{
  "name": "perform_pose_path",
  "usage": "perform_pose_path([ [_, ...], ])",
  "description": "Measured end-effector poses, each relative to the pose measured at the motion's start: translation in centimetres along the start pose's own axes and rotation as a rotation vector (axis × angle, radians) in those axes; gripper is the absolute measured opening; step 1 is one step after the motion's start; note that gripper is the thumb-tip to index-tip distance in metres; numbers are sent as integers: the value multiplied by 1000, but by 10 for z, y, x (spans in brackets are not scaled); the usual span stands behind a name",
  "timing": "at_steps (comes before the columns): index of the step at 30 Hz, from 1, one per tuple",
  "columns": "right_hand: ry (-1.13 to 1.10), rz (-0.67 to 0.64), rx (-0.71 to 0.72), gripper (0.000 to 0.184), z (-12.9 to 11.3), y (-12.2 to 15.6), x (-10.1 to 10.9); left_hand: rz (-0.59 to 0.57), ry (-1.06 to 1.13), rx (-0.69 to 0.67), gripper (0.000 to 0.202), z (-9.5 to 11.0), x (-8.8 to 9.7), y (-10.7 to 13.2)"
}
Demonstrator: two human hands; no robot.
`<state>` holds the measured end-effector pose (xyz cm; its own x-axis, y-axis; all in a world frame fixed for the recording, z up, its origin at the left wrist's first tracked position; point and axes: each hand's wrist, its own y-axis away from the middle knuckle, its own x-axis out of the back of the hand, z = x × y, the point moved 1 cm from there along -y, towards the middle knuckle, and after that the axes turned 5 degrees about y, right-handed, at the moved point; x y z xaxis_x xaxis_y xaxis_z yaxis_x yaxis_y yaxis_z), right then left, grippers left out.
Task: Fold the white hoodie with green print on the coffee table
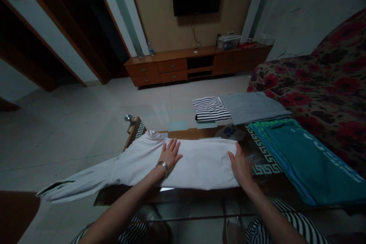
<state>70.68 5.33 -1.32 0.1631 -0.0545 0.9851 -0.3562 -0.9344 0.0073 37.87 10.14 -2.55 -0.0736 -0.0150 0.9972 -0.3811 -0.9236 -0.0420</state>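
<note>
A white long-sleeved garment [200, 164] lies folded lengthwise on a glass-topped table [257, 167], its sleeve [74, 185] hanging off the left edge. My left hand [170, 154], with a metal bangle on the wrist, lies flat and open on the garment's middle. My right hand [241, 167] rests at the garment's right end, fingers together on the cloth edge; whether it pinches the fabric I cannot make out.
A folded teal garment [303, 160] lies at the table's right. A striped folded piece [210, 108] and a grey one [253, 106] lie at the far side. A floral sofa [323, 84] stands right. A wooden TV cabinet [197, 65] lines the far wall.
</note>
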Motion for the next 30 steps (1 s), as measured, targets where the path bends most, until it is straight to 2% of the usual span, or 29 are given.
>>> perform_pose_path([
  [4, 75, -22, 15, 54, 11, 4, -6, -32, 99, 21, 58, 3, -4, 14],
  [9, 168, -19, 99, 46, 39, 8, -6, -14, 290, 84, 65, 26, 2, 43],
  [11, 249, 19, 103, 40, 37, 7, 1, 15, 380, 75, 63, 26, 8, 55],
  [13, 288, 90, 147, 34, 16, 4, 12, 78, 447, 26, 55, 14, 18, 69],
  [14, 257, 128, 202, 32, -3, 2, 17, 129, 465, 12, 48, 3, 24, 77],
  [16, 75, 160, 381, 30, -62, 0, 26, 262, 469, 63, 35, -30, 39, 93],
  [17, -62, 141, 508, 29, -98, 1, 28, 330, 463, 132, 31, -50, 46, 100],
  [20, -360, -51, 874, 24, -222, 13, 26, 476, 492, 435, 21, -118, 59, 113],
  [22, -398, -138, 1099, 22, -300, 24, 17, 468, 601, 604, 17, -160, 60, 114],
  [24, -340, -221, 1297, 23, -362, 36, 4, 396, 691, 691, 17, -194, 56, 114],
  [27, -186, -306, 1471, 24, -420, 48, -18, 304, 700, 714, 15, -226, 51, 120],
  [30, -84, -357, 1510, 20, -441, 53, -36, 169, 738, 667, 9, -242, 50, 138],
])
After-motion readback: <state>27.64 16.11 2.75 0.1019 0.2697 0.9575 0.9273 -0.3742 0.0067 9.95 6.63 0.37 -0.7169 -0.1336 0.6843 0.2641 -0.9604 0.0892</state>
